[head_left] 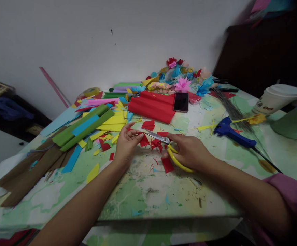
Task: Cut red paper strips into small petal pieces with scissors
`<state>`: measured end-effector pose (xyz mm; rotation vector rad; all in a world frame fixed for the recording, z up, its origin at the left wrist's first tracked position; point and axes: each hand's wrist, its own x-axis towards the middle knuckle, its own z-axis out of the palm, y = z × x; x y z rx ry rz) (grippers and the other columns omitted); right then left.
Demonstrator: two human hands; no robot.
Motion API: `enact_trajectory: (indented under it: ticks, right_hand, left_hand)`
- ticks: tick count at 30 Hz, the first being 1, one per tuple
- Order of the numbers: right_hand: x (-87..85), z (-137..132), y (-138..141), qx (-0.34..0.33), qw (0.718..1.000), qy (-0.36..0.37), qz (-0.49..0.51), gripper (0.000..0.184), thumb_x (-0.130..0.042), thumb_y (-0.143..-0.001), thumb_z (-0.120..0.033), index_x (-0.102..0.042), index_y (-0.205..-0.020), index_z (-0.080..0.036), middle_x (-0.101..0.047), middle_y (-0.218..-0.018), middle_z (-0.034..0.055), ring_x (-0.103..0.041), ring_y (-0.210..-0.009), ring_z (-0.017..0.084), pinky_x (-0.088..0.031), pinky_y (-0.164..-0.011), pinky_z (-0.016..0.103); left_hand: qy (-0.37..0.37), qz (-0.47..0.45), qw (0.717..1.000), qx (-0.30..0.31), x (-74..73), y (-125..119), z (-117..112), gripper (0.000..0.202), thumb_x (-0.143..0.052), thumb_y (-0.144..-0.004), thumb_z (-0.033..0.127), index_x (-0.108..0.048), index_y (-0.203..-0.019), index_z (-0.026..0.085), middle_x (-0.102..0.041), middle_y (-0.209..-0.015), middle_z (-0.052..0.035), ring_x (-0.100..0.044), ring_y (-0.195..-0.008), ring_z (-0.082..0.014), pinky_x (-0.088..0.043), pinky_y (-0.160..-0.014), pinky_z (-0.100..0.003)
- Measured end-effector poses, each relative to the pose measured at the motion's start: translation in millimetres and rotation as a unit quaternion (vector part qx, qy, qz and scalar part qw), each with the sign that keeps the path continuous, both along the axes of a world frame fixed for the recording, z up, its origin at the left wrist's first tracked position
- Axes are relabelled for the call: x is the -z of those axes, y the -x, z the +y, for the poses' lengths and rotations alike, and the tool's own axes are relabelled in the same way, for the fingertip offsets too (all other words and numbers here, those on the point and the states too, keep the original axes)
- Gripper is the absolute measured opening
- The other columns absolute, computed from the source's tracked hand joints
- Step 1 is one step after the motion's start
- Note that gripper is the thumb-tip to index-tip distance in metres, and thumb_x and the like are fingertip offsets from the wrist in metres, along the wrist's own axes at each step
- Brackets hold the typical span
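Observation:
My right hand is closed around the yellow handles of a pair of scissors, whose blades point left toward my other hand. Thumb and fingers of my left hand pinch a small piece of red paper right at the blades. The tips of the scissors come close to my left fingertips. Below the blades lie cut red scraps and thin slivers. A red paper rectangle rests beside my right hand, and small stacked red pieces lie just beyond the scissors.
A red crepe paper sheet and a phone lie farther back, before a heap of paper flowers. Green rolls and brown strips are at left. A blue glue gun, wires and a lidded cup occupy the right.

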<state>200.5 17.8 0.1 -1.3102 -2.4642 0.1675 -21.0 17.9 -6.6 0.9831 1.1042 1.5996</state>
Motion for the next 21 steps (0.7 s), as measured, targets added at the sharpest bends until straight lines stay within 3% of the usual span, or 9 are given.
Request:
enact_trajectory:
  ticks: [12, 21]
  right_hand:
    - [-2.8, -0.9, 1.3, -0.007, 1.0, 0.011, -0.026, 0.051, -0.053, -0.081, -0.054, -0.057, -0.119, -0.02, -0.069, -0.097, 0.0093, -0.063, -0.086, 0.024, -0.039, -0.067, 0.03]
    - [1.5, 0.5, 0.0, -0.015, 1.0, 0.003, -0.026, 0.054, -0.051, -0.081, -0.059, -0.057, -0.119, -0.021, -0.069, -0.1, 0.009, -0.063, -0.086, 0.024, -0.041, -0.068, 0.031]
  left_hand:
    - [-0.003, -0.004, 0.998, 0.055, 4.3, -2.9, -0.5, 0.058, -0.075, -0.062, 0.013, -0.049, -0.114, 0.021, -0.06, -0.081, 0.0037, -0.058, -0.067, -0.0074, -0.045, -0.065, -0.02]
    - [0.009, -0.001, 0.998, 0.056, 3.1, -3.4, -2.0, 0.063, -0.074, -0.06, 0.01, -0.049, -0.118, 0.021, -0.063, -0.082, 0.0017, -0.061, -0.072, -0.0096, -0.047, -0.067, -0.022]
